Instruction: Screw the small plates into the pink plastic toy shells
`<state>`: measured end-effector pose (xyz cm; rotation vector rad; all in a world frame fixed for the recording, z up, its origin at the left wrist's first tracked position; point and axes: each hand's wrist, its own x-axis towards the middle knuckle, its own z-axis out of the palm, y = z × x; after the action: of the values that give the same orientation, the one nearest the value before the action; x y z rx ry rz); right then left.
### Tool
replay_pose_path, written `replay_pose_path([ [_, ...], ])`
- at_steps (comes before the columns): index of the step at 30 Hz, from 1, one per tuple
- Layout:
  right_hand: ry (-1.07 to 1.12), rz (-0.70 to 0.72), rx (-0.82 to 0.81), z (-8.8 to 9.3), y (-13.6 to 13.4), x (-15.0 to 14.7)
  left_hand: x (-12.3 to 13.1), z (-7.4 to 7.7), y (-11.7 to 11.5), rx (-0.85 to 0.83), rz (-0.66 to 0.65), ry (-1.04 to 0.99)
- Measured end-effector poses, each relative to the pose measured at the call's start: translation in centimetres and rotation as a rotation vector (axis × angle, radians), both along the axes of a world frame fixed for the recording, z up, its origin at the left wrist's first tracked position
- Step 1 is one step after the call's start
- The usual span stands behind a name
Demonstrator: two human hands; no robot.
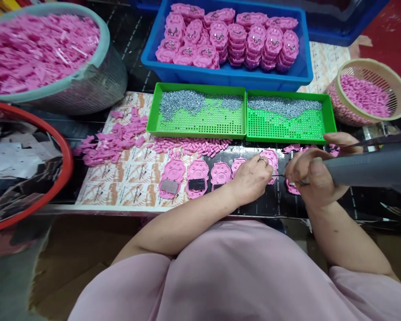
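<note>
My right hand (317,171) is wrapped round a grey electric screwdriver (370,166), whose thin bit points left toward my left hand. My left hand (254,176), a ring on one finger, has its fingers bent and pressed at a pink plastic case half (270,157), partly covering it. Left of that hand, more pink case halves lie in a row. One carries a grey plate (169,186), another a black plate (196,184). A further pink case half (292,187) shows partly behind my right hand.
Two green trays (197,129) of small screws stand behind the row. Farther back is a blue bin (227,79) of stacked pink pieces. Baskets of pink parts stand left (116,84) and right (399,100); a red-rimmed basket (65,156) holds flat plates. Loose pink parts (116,140) lie left.
</note>
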<state>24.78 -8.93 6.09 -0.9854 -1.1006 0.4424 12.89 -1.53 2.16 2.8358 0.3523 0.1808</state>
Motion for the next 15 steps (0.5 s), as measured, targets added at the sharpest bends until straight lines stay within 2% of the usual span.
replay_pose_path([
  [2, -0.014, 0.016, 0.105, 0.7, 0.9, 1.0, 0.0, -0.2, 0.0, 0.015, -0.001, -0.014],
  [3, 0.003, -0.032, 0.148, 1.0, 1.7, 1.8, -0.1, -0.4, 0.1, 0.026, -0.005, -0.024],
  [5, 0.049, -0.214, 0.218, 1.3, 3.8, 3.7, -0.1, -0.6, 0.1, 0.049, -0.010, -0.044],
  [7, 0.053, -0.466, 0.261, 1.0, 6.3, 5.8, -0.1, -0.7, 0.2, 0.063, -0.018, -0.053],
  [8, 0.034, -0.546, 0.306, 0.6, 7.4, 6.7, -0.1, -0.7, 0.2, 0.065, -0.020, -0.053],
  [11, -0.030, -0.565, 0.289, -0.9, 9.6, 8.8, -0.2, -0.5, 0.2, 0.056, -0.035, -0.042],
  [15, -0.038, -0.553, 0.243, -1.8, 10.1, 9.5, -0.3, -0.5, 0.3, 0.041, -0.041, -0.052],
])
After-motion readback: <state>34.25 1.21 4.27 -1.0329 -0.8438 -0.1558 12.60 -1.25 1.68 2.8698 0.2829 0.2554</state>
